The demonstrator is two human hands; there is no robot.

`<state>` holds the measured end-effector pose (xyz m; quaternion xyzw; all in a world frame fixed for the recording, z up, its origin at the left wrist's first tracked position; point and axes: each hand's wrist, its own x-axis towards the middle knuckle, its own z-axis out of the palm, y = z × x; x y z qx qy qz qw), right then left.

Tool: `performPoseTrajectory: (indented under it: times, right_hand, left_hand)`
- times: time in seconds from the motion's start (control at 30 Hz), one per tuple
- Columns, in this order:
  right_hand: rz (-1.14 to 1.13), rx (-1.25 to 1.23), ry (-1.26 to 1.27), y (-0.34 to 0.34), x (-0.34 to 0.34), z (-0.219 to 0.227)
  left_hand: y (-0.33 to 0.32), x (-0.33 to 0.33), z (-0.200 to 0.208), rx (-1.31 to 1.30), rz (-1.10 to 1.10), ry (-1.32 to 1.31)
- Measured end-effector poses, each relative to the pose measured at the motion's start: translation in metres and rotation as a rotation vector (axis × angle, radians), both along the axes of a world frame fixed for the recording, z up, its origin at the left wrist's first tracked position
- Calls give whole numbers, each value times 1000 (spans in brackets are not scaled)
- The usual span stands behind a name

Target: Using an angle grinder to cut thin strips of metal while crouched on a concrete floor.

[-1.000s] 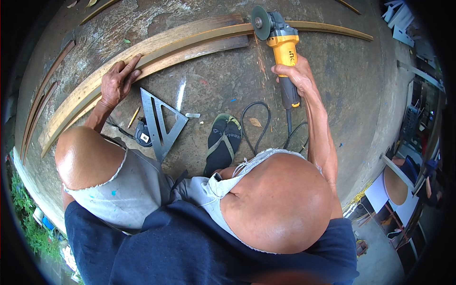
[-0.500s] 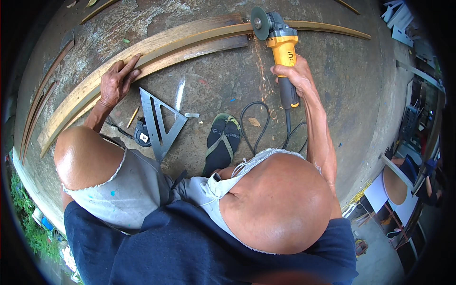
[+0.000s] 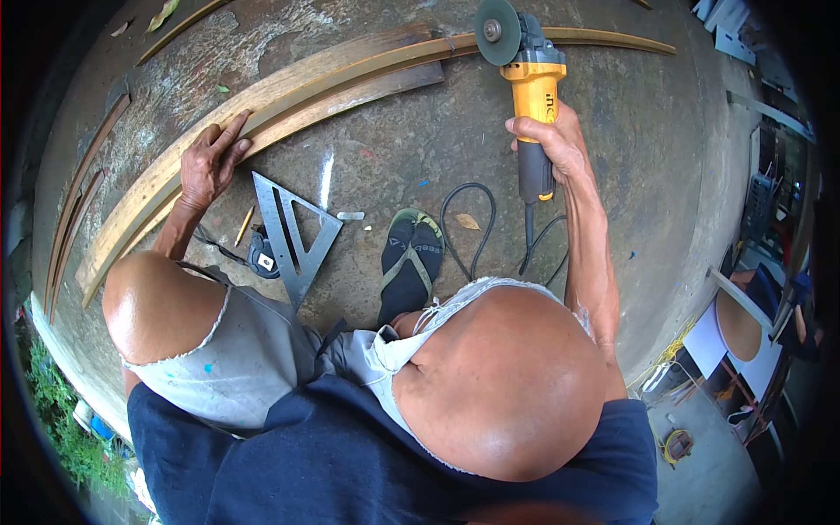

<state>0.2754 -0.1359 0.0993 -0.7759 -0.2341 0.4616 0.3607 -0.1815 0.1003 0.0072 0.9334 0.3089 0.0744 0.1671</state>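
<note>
My right hand is wrapped round the body of a yellow and black angle grinder. Its green cutting disc is near the far edge of the view, over or beside a long, narrow brown metal bar. A thin dark mark crosses the bar just left of the disc. My left hand grips the bar further left, index finger stretched along it, where the bar lies along wooden boards. The grinder's black cord loops on the ground near my foot.
A metal speed square, a tape measure, a pencil and a small metal piece lie on the concrete between my left hand and my foot. Brown strips lie at the far left. A person's arm shows at the right rim.
The grinder has moved right, off the spot on the bar where it was throwing sparks. The sparks are gone and a thin mark shows there. My left hand keeps its grip.
</note>
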Motion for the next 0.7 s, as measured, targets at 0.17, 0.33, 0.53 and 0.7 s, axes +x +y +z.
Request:
performPoseTrajectory:
  times: [0.17, 0.33, 0.53, 0.7]
  right_hand:
    - [-49, 14, -11, -21, 13, 5]
    - [-53, 23, 21, -33, 13, 3]
    - [-87, 2, 38, -44, 16, 1]
    - [-45, 13, 41, -40, 15, -5]
  left_hand:
    - [3, 3, 5, -158, 44, 29]
    - [20, 2, 14, -495, 117, -8]
    - [38, 8, -1, -817, 215, -51]
    - [41, -1, 7, -863, 272, -43]
